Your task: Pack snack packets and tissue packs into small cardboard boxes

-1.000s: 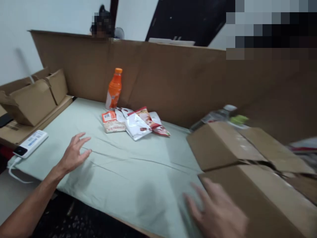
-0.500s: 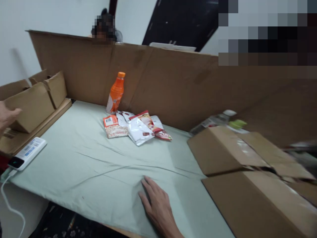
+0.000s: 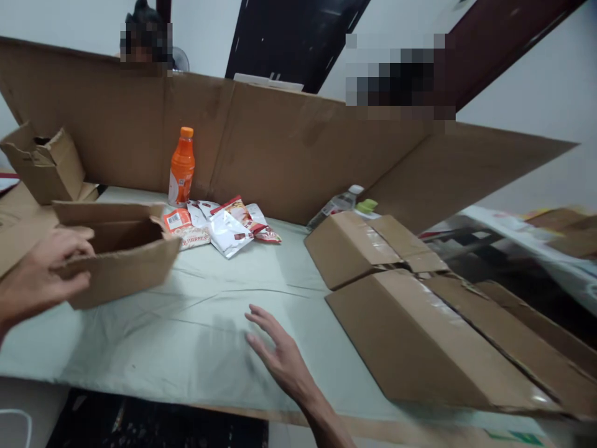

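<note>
- L hand [image 3: 44,274] gripping an open-top box [image 3: 125,274] by its left end, fingers over the rim, thumb lower down.
- Box extends right from that grip, mouth up, long near wall toward wearer. Bit blurry there, so can't tell if its base is fully down on the green cloth [image 3: 280,274].
- R hand [image 3: 280,358] empty, fingers loosely spread, well right of the L grip, over the cloth, apart from the box.
- Orange/white pkt [image 3: 193,238] just past the box's right end, partly hidden by it; white & red pkts [image 3: 232,231] piled next to it, farther from the grip.
- Orange bottle [image 3: 181,171] upright beyond the grip & box, nr the pkts.
- Small box [image 3: 60,177] beyond the L grip, on flat cardboard [image 3: 21,218].
- Far right of the L grip, past R hand: taped boxes [image 3: 420,336], w/ clear bottle [image 3: 338,204] & green cap [image 3: 367,205] behind.
- Tall cardboard panel [image 3: 280,137] across the back, beyond both hands; top of a person's head [image 3: 145,31] above it.
</note>
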`<state>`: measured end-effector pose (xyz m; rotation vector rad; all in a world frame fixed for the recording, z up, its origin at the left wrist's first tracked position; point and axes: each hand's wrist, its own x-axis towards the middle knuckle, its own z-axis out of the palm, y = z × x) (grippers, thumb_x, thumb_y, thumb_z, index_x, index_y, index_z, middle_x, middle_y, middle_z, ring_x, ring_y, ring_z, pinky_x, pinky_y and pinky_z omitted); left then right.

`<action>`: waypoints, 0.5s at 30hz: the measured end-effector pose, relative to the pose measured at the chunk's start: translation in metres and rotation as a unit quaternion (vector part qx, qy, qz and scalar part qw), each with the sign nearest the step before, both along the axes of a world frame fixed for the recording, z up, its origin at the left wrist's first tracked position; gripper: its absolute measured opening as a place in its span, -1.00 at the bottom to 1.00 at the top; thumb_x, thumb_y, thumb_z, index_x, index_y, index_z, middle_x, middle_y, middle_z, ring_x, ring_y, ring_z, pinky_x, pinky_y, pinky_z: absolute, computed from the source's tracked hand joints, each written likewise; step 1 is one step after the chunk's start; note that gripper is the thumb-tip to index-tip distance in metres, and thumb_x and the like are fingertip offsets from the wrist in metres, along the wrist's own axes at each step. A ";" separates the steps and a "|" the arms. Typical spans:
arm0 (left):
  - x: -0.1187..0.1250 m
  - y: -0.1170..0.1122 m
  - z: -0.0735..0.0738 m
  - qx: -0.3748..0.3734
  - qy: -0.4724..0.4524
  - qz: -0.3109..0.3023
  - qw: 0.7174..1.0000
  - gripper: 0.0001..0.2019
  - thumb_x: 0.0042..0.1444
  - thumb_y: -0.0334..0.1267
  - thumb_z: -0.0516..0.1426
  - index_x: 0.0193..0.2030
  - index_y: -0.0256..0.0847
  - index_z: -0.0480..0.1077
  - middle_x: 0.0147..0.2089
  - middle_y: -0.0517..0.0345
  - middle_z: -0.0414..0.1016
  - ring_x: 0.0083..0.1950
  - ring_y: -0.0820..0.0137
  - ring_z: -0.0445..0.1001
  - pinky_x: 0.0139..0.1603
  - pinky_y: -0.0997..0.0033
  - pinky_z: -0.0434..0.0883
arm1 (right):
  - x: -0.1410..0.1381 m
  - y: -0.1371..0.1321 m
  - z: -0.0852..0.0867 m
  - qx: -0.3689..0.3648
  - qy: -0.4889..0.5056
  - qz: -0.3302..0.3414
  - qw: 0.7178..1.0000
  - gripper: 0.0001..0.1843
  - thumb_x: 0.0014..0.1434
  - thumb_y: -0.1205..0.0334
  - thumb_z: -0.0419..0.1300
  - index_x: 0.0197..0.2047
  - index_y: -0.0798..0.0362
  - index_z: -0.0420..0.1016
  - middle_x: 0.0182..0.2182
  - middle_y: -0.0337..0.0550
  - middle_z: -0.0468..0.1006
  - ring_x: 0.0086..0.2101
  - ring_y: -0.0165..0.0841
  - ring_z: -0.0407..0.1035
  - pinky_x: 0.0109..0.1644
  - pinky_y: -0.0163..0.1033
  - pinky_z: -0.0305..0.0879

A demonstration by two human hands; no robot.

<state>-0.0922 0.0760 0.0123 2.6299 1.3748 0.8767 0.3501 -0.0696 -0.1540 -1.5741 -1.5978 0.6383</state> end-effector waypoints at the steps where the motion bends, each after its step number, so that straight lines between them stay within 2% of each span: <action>1: 0.020 -0.015 -0.003 -0.017 0.010 -0.055 0.998 -0.87 0.15 -0.16 0.15 -0.17 -0.06 0.44 0.12 0.10 0.53 0.25 0.08 0.45 0.21 0.00 0.46 | -0.002 0.001 0.009 -0.010 0.051 -0.001 0.999 -0.51 0.33 -0.13 0.22 0.22 -0.11 0.58 0.33 0.04 0.48 0.28 -0.06 0.39 0.28 0.08 0.42; 3: 0.055 -0.038 -0.009 -0.052 0.012 -0.156 0.986 -0.79 0.15 -0.37 0.12 -0.08 -0.07 0.40 0.13 0.08 0.51 0.34 0.12 0.37 0.23 0.09 0.46 | -0.007 0.006 0.023 -0.031 0.152 0.005 0.988 -0.42 0.32 -0.21 0.22 0.28 -0.10 0.52 0.30 0.04 0.51 0.24 -0.07 0.44 0.22 0.04 0.46; 5: 0.081 -0.051 -0.016 -0.071 -0.007 -0.215 0.974 -0.63 0.09 -0.48 0.06 0.02 -0.07 0.35 0.12 0.07 0.49 0.38 0.15 0.31 0.23 0.14 0.47 | -0.011 0.011 0.031 -0.039 0.237 0.009 0.971 -0.38 0.34 -0.29 0.15 0.26 -0.08 0.55 0.22 0.03 0.59 0.16 -0.07 0.50 0.17 0.03 0.49; 8: 0.097 -0.059 -0.027 -0.076 -0.025 -0.224 0.971 -0.45 0.03 -0.53 0.03 0.17 -0.05 0.29 0.18 0.03 0.42 0.40 0.14 0.25 0.30 0.06 0.43 | -0.007 0.022 0.035 -0.026 0.293 -0.029 0.955 -0.25 0.36 -0.42 -0.06 -0.04 0.01 0.70 -0.04 0.08 0.72 -0.03 -0.07 0.60 0.06 0.03 0.52; 10: 0.098 -0.064 -0.034 -0.070 -0.032 -0.197 0.977 -0.41 0.02 -0.54 0.04 0.21 -0.05 0.27 0.23 -0.02 0.36 0.43 0.09 0.20 0.35 -0.03 0.40 | 0.006 0.037 0.037 -0.016 0.227 -0.078 0.971 -0.17 0.38 -0.42 -0.17 -0.19 0.04 0.70 -0.17 0.10 0.74 -0.13 -0.08 0.62 -0.01 0.02 0.52; 11: 0.098 -0.066 -0.037 -0.068 -0.035 -0.186 0.980 -0.40 0.01 -0.54 0.05 0.22 -0.05 0.27 0.25 -0.04 0.34 0.45 0.05 0.18 0.36 -0.07 0.39 | 0.014 0.049 0.040 -0.014 0.169 -0.099 0.981 -0.19 0.37 -0.40 -0.15 -0.20 0.04 0.70 -0.18 0.10 0.74 -0.14 -0.09 0.62 -0.02 0.02 0.52; 13: 0.098 -0.071 -0.043 -0.062 -0.050 -0.173 0.982 -0.39 0.01 -0.51 0.07 0.23 -0.05 0.29 0.27 -0.08 0.32 0.46 -0.04 0.17 0.35 -0.15 0.39 | 0.035 0.081 0.049 -0.013 0.052 -0.125 0.991 -0.34 0.33 -0.31 -0.01 -0.12 0.07 0.69 -0.10 0.10 0.73 -0.08 -0.08 0.60 0.03 0.01 0.50; 15: 0.100 -0.074 -0.049 -0.051 -0.077 -0.167 0.982 -0.42 0.02 -0.45 0.09 0.23 -0.05 0.31 0.24 -0.10 0.34 0.44 -0.12 0.19 0.34 -0.23 0.39 | 0.056 0.126 0.061 -0.015 -0.020 -0.140 0.990 -0.48 0.28 -0.15 0.10 -0.04 0.09 0.66 0.00 0.11 0.70 0.02 -0.06 0.55 0.13 0.02 0.44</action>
